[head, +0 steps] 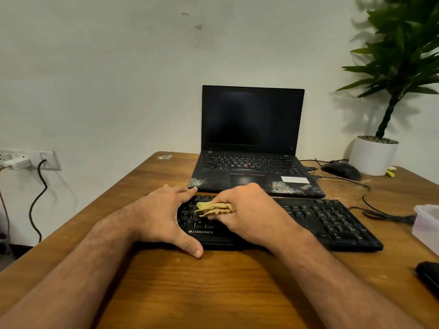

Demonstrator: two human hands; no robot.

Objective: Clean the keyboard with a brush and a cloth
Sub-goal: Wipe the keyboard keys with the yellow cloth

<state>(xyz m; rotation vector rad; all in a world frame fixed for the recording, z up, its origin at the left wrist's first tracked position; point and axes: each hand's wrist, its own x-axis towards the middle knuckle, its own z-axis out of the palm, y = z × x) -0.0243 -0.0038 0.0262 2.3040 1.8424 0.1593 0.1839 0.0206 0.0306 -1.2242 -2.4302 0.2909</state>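
While the left hand (pixel 164 214) lies spread over the left end of the black keyboard (pixel 327 222), fingers straight and thumb stretched down onto the wooden table (pixel 190 293), the right hand (pixel 249 210) curls round a bunched yellow cloth (pixel 213 208) and holds it against the keys near the middle of the board. From the head view that cloth pokes out to the left of the closed fingers, sitting just above the white brand lettering on the keyboard's front edge — the left hand's fingertips reach toward the near-left corner of the laptop (pixel 251 143).

That laptop stands open just behind the keyboard, its screen dark and its palm rest smeared with pale dust at both front corners. To its right a black mouse (pixel 342 170) rests on the table, its cable looping toward the keyboard's far end. Beyond the mouse stands a white pot holding a green plant (pixel 399 55) — tall, leaves spreading toward the wall. A translucent plastic box (pixel 427 222) sits at the right edge of the table, and a dark object (pixel 428 276) shows below it, too cropped to identify. On the wall at left, a socket panel (pixel 31 160) carries a white adapter and a black cord hanging down.
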